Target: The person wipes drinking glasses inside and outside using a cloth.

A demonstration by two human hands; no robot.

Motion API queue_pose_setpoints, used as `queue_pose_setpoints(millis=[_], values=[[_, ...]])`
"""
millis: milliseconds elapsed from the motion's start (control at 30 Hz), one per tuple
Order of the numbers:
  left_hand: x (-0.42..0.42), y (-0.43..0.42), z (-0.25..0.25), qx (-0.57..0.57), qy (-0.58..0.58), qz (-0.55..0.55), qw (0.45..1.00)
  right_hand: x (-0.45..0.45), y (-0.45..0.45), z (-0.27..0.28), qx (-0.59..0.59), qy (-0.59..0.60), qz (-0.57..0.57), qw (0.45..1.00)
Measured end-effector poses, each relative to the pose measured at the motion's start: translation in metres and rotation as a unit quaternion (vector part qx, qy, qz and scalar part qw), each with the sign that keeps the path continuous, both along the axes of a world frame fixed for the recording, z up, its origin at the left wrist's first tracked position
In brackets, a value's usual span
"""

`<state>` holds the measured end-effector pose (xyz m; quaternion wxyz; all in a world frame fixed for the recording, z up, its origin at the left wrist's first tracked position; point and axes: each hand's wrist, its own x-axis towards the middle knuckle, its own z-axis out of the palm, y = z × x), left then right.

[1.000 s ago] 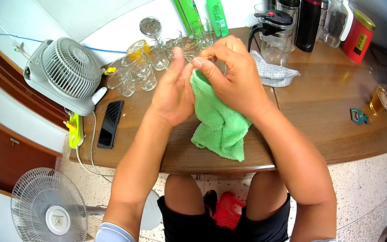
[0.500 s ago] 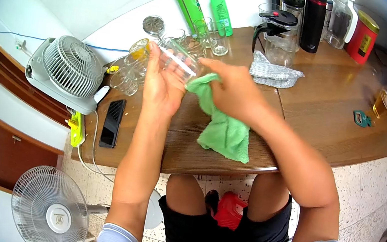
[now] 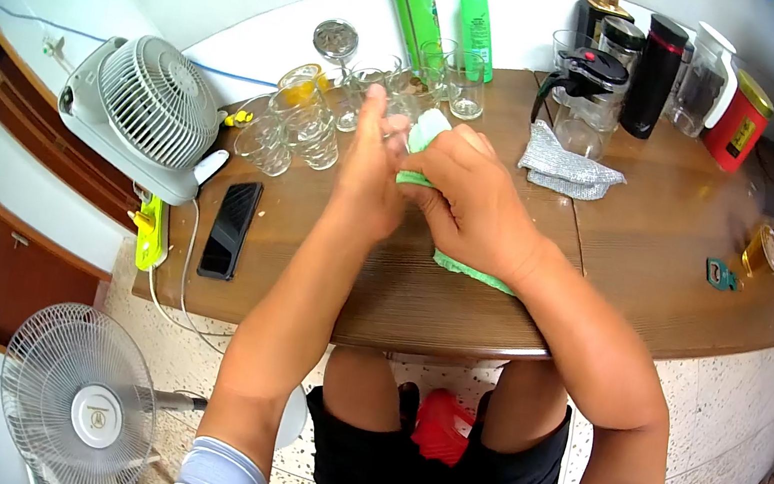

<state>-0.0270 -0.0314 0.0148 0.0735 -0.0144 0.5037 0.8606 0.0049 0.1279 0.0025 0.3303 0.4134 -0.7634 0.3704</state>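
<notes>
I see the fuzzy green cloth (image 3: 429,129) now poking toward eleven o'clock from my bare right hand (image 3: 474,190), its six-o'clock drape reduced to a thin strip.

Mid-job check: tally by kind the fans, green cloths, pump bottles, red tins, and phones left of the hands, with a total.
Pale round-caged electric fans: 2
Green fluffy fabric cloth: 1
Green plastic pump bottle: 1
Red gold-lidded tin: 1
Black rectangular phone: 1
Total: 6
</notes>
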Motion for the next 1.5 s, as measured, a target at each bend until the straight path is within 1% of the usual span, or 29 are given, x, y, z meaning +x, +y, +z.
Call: queue_pose_setpoints(millis=[33, 67, 133, 167, 200, 233, 267, 300, 333, 367, 433, 500, 567, 633, 700, 733, 800, 833, 867, 967, 1000, 1033, 1100, 1133, 1233, 1267, 1367, 1400, 1500], values=[[0.003, 0.002, 0.001, 0.003, -0.017, -0.027, 0.999, 0.001, 0.000, 0.001, 0.022, 0.009, -0.004, 1.000], [0.003, 0.002, -0.004, 0.001, 0.009, -0.092, 0.996, -0.002, 0.000, 0.000, -0.009, 0.003, -0.017, 1.000], [0.010, 0.012, -0.006, -0.020, 0.030, -0.095, 0.995, -0.014, 0.002, -0.005, -0.067, -0.010, -0.043, 0.997], [0.014, 0.018, -0.005, -0.029, 0.040, -0.096, 0.994, -0.018, 0.002, -0.006, -0.139, -0.043, -0.045, 0.988], [0.019, 0.023, 0.000, -0.006, 0.016, -0.115, 0.993, -0.021, 0.001, -0.006, -0.210, -0.076, -0.049, 0.974], [0.018, 0.022, -0.003, -0.007, 0.011, -0.121, 0.993, -0.023, 0.001, -0.004, -0.278, -0.110, -0.053, 0.953], [0.014, 0.020, -0.007, -0.009, 0.007, -0.127, 0.992, -0.023, 0.004, -0.001, -0.279, -0.134, -0.061, 0.949], [0.012, 0.020, -0.009, -0.010, 0.003, -0.133, 0.991, -0.023, 0.004, -0.001, -0.252, -0.131, -0.071, 0.956], [0.012, 0.021, -0.010, -0.001, 0.003, -0.098, 0.995, -0.022, 0.004, -0.002, -0.224, -0.128, -0.080, 0.963], [0.011, 0.019, -0.011, -0.010, 0.005, -0.088, 0.996, -0.020, 0.004, -0.003, -0.197, -0.124, -0.088, 0.969], [0.009, 0.010, -0.009, -0.020, 0.002, -0.063, 0.998, -0.012, -0.001, 0.001, -0.093, -0.013, -0.105, 0.990], [0.001, 0.001, -0.013, -0.023, -0.009, -0.033, 0.999, 0.000, -0.008, 0.004, -0.049, 0.028, -0.074, 0.996], [-0.005, 0.007, -0.017, 0.001, -0.043, 0.054, 0.998, 0.000, -0.011, 0.001, 0.004, 0.073, -0.027, 0.997], [0.002, 0.005, -0.014, -0.026, -0.040, 0.008, 0.999, -0.004, -0.008, -0.003, 0.052, 0.064, -0.037, 0.996], [0.017, 0.009, -0.007, -0.048, -0.049, -0.048, 0.997, -0.007, -0.005, 0.004, 0.016, 0.047, -0.059, 0.997], [0.019, 0.011, -0.004, -0.053, -0.017, -0.084, 0.995, -0.009, -0.004, 0.007, -0.003, 0.038, -0.069, 0.997], [0.019, 0.017, -0.008, -0.059, -0.005, -0.115, 0.992, -0.014, 0.000, 0.013, -0.098, -0.065, -0.106, 0.987], [0.020, 0.020, -0.009, -0.063, 0.002, -0.131, 0.989, -0.017, 0.002, 0.016, -0.147, -0.117, -0.125, 0.974], [0.022, 0.024, -0.010, -0.047, -0.024, -0.124, 0.991, -0.020, 0.005, 0.014, -0.142, -0.123, -0.146, 0.971], [0.013, 0.018, -0.018, -0.009, 0.019, -0.089, 0.996, -0.013, -0.003, 0.003, -0.090, -0.028, -0.125, 0.988], [0.024, 0.015, -0.004, 0.005, 0.000, -0.037, 0.999, -0.004, -0.004, 0.002, -0.051, -0.048, -0.114, 0.991], [0.021, 0.012, -0.004, -0.005, -0.006, 0.002, 1.000, 0.003, -0.009, 0.005, -0.024, -0.001, -0.091, 0.996], [0.013, 0.008, -0.006, -0.023, -0.019, 0.079, 0.996, 0.007, -0.014, 0.004, -0.005, 0.036, -0.038, 0.999], [0.012, 0.009, -0.007, -0.008, 0.022, 0.078, 0.997, 0.007, -0.014, 0.006, -0.006, 0.037, -0.037, 0.999], [0.019, 0.011, -0.005, -0.035, 0.005, -0.013, 0.999, -0.002, -0.008, 0.007, -0.025, 0.034, -0.100, 0.994], [0.017, 0.011, -0.008, -0.032, 0.022, -0.076, 0.996, -0.006, -0.006, 0.008, -0.063, -0.014, -0.141, 0.988], [0.021, 0.026, -0.016, 0.019, -0.014, -0.082, 0.996, -0.020, 0.001, 0.015, -0.146, -0.032, -0.175, 0.973], [0.022, 0.027, -0.014, 0.002, -0.014, -0.087, 0.996, -0.020, 0.002, 0.015, -0.152, -0.044, -0.193, 0.968], [0.027, 0.018, -0.007, -0.031, 0.026, -0.133, 0.990, -0.014, -0.002, 0.002, -0.137, -0.055, -0.168, 0.975]])
